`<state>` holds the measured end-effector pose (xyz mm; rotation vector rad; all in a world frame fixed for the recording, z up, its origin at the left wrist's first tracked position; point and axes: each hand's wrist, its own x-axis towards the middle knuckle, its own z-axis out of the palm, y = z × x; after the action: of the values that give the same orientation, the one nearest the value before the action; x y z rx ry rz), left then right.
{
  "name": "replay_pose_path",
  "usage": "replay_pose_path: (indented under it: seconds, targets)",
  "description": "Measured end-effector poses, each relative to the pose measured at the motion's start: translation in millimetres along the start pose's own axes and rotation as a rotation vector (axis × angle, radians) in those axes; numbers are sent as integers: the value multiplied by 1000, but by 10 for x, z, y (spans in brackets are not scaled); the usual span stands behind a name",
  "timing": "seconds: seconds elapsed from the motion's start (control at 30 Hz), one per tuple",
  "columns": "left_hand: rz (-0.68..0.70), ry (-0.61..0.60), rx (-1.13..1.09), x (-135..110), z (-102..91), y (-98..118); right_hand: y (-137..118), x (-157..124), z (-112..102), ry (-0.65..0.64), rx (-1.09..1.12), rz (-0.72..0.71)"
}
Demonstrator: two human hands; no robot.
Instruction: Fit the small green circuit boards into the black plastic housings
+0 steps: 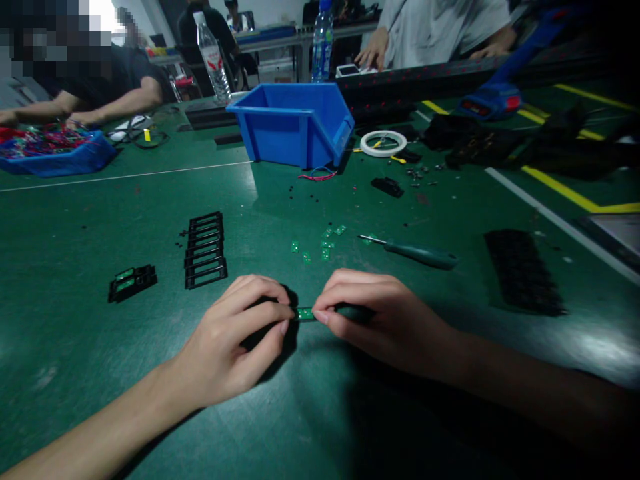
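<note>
Between my two hands, low over the green mat, is a small green circuit board, apparently set in a narrow black piece. My left hand pinches its left end with thumb and fingertips. At the right end, the thumb and fingers of my right hand close on it. Fingers cover both ends. Just beyond lie several loose little green boards. A screwdriver with a dark green handle rests past my right hand. To the left are a black slotted frame and black holders with green boards.
A blue bin stands at the back centre, near a white ring. Dark moulded parts lie at right. A blue power tool sits far right. Across the table, one person reaches by a blue tray of wires.
</note>
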<state>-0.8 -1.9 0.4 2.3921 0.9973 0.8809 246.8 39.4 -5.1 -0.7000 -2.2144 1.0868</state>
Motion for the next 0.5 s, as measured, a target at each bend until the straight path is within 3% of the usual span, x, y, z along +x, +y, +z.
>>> replay_pose_path:
  seconds: [0.5]
  targets:
    - [-10, -4, -3, 0, -3, -1, 0, -18, 4, -3, 16, 6]
